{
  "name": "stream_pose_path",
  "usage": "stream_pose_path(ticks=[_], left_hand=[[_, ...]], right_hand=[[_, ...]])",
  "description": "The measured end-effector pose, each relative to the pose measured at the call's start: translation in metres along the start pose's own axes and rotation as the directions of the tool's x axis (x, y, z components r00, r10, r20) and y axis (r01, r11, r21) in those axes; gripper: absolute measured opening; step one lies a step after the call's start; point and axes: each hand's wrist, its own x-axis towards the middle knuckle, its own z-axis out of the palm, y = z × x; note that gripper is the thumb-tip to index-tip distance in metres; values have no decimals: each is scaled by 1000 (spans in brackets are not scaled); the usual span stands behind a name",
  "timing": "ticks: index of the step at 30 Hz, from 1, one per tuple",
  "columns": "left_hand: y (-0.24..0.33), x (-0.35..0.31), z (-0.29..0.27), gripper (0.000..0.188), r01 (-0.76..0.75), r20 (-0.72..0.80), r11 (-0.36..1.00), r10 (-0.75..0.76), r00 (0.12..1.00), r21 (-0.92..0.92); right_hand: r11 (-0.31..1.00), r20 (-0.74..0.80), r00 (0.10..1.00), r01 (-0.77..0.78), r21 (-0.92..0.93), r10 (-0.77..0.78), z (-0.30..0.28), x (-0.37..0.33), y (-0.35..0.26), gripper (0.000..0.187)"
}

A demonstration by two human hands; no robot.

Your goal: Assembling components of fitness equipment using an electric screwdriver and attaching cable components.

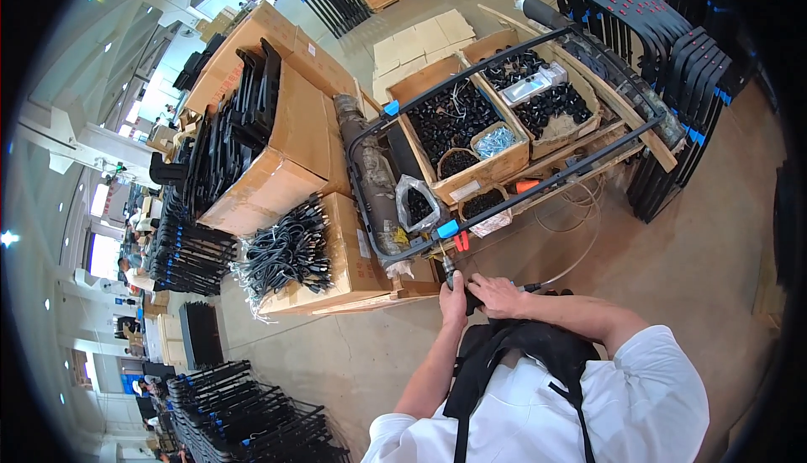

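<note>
My left hand (454, 300) is closed around the front of an air screwdriver (450, 266), its nose pointing up at the near corner of a black tubular frame (382, 245). My right hand (496, 297) is wrapped round the rear of the same tool, where an air hose (580, 259) joins it. Both hands hide most of the tool body. The frame lies across the workbench, with blue pieces (447, 229) on its tube. Whether the tool's tip touches the frame I cannot tell. Beside the tip is a red-handled tool (461, 240).
Wooden boxes (483, 179) of black fittings and a tray of screws (494, 141) stand inside the frame. At left, black cables (290, 253) lie on a carton (343, 271) beside a tall carton (273, 179) of black parts. Black frames (689, 68) are stacked at right.
</note>
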Motion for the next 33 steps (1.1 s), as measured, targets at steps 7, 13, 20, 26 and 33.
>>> stream_pose_path(ticks=[7, 13, 20, 26, 33], left_hand=[[-6, -5, 1, 53, 9, -26, 1000, -9, 1000, 6], [-13, -23, 10, 47, 46, 39, 998, -48, 998, 31], [-6, -9, 24, 44, -17, 89, 1000, 17, 996, 8], [-4, -9, 30, 46, 10, 97, 1000, -11, 995, 14], [-4, -7, 36, 50, -6, 52, 999, 3, 999, 45]], right_hand=[[1000, -31, 999, 24, 16, -23, -2, -9, -1, 52], [1000, 38, 999, -8, -17, 9, -6, -27, 6, 55], [990, 14, 991, -132, -41, 133, -23, -28, 8, 53], [988, 90, 984, -155, -14, 156, -25, -27, 14, 62], [988, 119, 982, -145, -46, 149, -43, -23, 14, 76]])
